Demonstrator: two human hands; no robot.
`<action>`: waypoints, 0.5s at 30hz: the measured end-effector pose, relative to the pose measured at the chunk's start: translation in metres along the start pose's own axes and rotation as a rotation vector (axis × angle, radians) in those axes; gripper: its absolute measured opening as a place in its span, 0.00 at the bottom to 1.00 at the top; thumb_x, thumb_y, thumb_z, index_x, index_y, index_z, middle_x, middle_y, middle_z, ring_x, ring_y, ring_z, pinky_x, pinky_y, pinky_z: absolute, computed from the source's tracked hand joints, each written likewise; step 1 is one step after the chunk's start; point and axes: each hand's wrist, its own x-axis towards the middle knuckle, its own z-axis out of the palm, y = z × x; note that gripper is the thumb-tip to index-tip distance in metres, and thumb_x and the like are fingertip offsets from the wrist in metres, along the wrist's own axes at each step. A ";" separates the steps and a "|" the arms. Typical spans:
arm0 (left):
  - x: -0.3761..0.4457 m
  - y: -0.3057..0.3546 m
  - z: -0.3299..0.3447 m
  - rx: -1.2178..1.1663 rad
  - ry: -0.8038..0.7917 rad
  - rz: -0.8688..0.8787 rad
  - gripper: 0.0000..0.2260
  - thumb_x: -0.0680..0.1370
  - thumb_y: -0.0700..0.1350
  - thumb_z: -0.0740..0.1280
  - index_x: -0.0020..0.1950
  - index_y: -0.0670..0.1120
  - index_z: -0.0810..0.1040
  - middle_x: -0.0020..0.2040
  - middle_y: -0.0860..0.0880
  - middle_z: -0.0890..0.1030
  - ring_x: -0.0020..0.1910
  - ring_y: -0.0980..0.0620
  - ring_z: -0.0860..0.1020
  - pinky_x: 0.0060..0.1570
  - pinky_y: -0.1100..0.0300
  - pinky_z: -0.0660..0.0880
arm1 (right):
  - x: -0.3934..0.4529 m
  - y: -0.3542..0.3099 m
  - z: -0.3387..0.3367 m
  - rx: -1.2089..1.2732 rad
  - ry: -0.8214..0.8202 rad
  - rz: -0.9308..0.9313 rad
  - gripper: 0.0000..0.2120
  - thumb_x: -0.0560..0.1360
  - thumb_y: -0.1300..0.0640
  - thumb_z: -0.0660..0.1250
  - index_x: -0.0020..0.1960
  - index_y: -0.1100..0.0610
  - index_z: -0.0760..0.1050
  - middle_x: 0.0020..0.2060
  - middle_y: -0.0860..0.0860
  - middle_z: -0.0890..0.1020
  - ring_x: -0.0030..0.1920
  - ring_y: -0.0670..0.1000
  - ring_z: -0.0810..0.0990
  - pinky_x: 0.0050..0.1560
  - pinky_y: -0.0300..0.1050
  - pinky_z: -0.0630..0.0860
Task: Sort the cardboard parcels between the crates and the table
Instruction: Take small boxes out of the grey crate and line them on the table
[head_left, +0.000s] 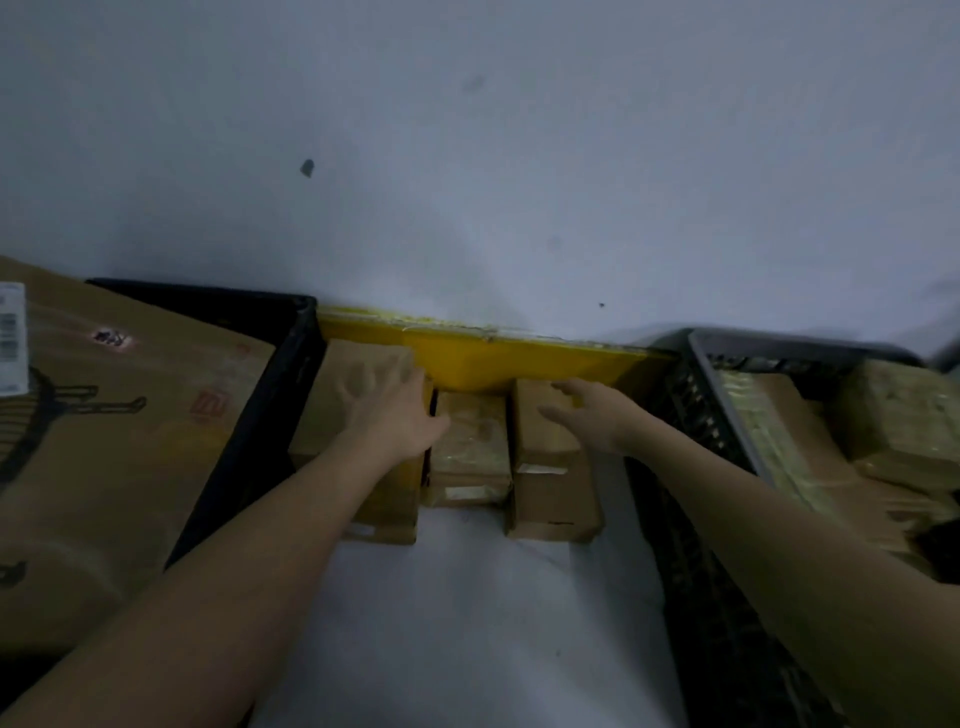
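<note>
Big plain grey-white wall (467, 156) filling the whole top half, matte, a few dark scuffs on it. Pale white worktop (457, 613) below, smooth and bare at the near middle.

Huge flat brown printed cardboard box (104, 441) over on the left, black line graphics and a white barcode label at its edge, lying in or on a black plastic crate (260, 405) with solid, smooth walls. Dark lattice-walled plastic crate (696, 441) on the right, gridded sides, stuffed with more brown tape-wrapped cardboard parcels (883, 415), shiny and crinkly where the tape runs.

Bright yellow flat panel (483, 358) wedged along the wall between the two crates, glossy, chipped along the top edge.

Three parcels lined up on the worktop right in front of that yellow panel, between the crates: wide brown cardboard parcel (358, 374) on the left, touching the black crate; smaller tape-covered cardboard parcel (472, 447) in the middle, glossy and wrinkled; boxy brown cardboard parcel (550, 467) on the right with a pale tape strip across it.

Left hand (395, 410) flat on top of the wide parcel, fingers spread. Right hand (587, 415) over the boxy parcel, fingers stretched forward and loose, gripping nothing; touching or just hovering, can't tell, too blurry.
</note>
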 end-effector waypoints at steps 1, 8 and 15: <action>-0.003 0.012 -0.012 -0.034 0.037 0.044 0.34 0.79 0.66 0.55 0.80 0.52 0.52 0.81 0.44 0.53 0.78 0.37 0.50 0.73 0.33 0.52 | -0.008 -0.005 -0.007 -0.026 0.026 -0.020 0.32 0.80 0.37 0.59 0.78 0.51 0.62 0.75 0.52 0.68 0.73 0.57 0.69 0.68 0.50 0.67; -0.037 0.097 -0.063 -0.027 0.206 0.312 0.27 0.80 0.65 0.54 0.76 0.53 0.64 0.72 0.47 0.71 0.70 0.42 0.67 0.58 0.48 0.70 | -0.070 -0.014 -0.063 -0.126 0.196 -0.073 0.29 0.80 0.38 0.59 0.76 0.52 0.66 0.72 0.53 0.72 0.70 0.55 0.71 0.67 0.49 0.69; -0.067 0.180 -0.055 -0.074 0.187 0.447 0.30 0.78 0.68 0.54 0.75 0.54 0.64 0.72 0.47 0.71 0.70 0.42 0.68 0.61 0.45 0.70 | -0.151 0.065 -0.099 -0.116 0.277 0.033 0.29 0.80 0.37 0.59 0.76 0.50 0.66 0.72 0.52 0.73 0.70 0.55 0.72 0.64 0.51 0.70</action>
